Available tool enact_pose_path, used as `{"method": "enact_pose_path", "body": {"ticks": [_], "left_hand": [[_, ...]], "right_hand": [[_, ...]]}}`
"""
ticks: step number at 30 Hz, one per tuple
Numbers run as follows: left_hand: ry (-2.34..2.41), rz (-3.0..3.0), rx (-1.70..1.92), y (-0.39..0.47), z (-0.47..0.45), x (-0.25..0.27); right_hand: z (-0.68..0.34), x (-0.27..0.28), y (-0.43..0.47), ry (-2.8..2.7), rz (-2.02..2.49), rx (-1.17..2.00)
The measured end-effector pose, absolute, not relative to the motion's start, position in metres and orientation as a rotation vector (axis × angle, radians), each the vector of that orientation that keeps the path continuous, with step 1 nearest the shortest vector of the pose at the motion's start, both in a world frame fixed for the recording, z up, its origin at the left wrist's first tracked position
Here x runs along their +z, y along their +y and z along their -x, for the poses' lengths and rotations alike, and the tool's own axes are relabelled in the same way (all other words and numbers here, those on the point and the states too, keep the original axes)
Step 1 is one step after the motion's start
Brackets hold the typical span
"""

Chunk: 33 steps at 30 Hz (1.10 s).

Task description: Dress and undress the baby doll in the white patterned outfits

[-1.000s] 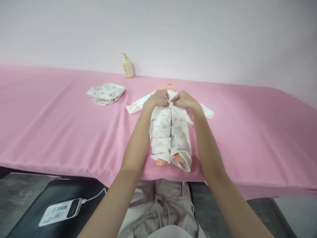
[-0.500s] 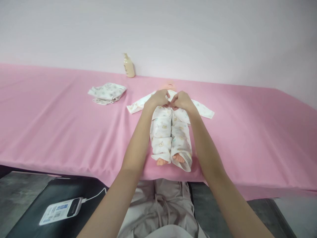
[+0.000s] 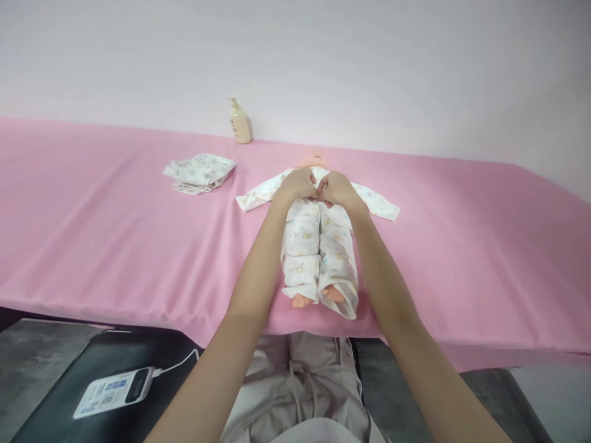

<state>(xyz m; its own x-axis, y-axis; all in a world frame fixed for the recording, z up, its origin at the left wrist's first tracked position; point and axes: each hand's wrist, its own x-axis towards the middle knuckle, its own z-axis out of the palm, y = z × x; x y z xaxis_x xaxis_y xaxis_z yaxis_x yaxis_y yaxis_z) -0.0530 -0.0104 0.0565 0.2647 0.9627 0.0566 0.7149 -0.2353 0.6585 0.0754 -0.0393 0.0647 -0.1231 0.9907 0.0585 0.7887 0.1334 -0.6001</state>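
Note:
A baby doll [image 3: 301,301] lies on its back on the pink-covered table, feet toward me and both sleeves spread out. It wears a white printed baby shirt [image 3: 377,202] and matching trousers [image 3: 302,237]. Over the doll's middle, my left hand [image 3: 301,183] and my right hand [image 3: 336,187] meet with bent fingers, pinching the front of the shirt. The exact bit of cloth between the fingertips is hidden by the hands.
Left of the doll lies a folded white printed cloth [image 3: 201,171]. A cream pump bottle [image 3: 241,123] stands by the wall. The pink sheet [image 3: 138,246] hangs over the table's near edge. Below left, a white power bank [image 3: 115,392] with a cable rests on a black seat [image 3: 55,406].
Both hands have shifted slightly at the doll's middle, with the fingers drawn a little closer together. The doll, cloth and bottle stay where they were.

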Motion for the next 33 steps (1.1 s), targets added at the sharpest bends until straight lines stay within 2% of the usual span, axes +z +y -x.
{"method": "enact_pose_path", "body": {"ticks": [7, 12, 22, 26, 33], "left_hand": [[1.352, -1.856, 0.682, -0.006, 0.061, 0.051], [1.198, -1.62, 0.744, -0.009, 0.07, 0.049], [1.101, -1.534, 0.796, 0.001, 0.076, 0.034], [1.126, -1.541, 0.785, -0.002, 0.076, 0.037], [1.14, -1.575, 0.754, -0.001, 0.076, 0.039]], "right_hand": [[-0.077, 0.065, -0.039, -1.931, 1.651, 0.706], [-0.079, 0.066, -0.039, -1.821, 1.561, 0.931], [-0.095, 0.051, -0.027, -1.556, 1.32, 1.468], [-0.094, 0.053, -0.032, -1.608, 1.365, 1.342], [-0.083, 0.062, -0.035, -1.768, 1.634, 0.943]]}}
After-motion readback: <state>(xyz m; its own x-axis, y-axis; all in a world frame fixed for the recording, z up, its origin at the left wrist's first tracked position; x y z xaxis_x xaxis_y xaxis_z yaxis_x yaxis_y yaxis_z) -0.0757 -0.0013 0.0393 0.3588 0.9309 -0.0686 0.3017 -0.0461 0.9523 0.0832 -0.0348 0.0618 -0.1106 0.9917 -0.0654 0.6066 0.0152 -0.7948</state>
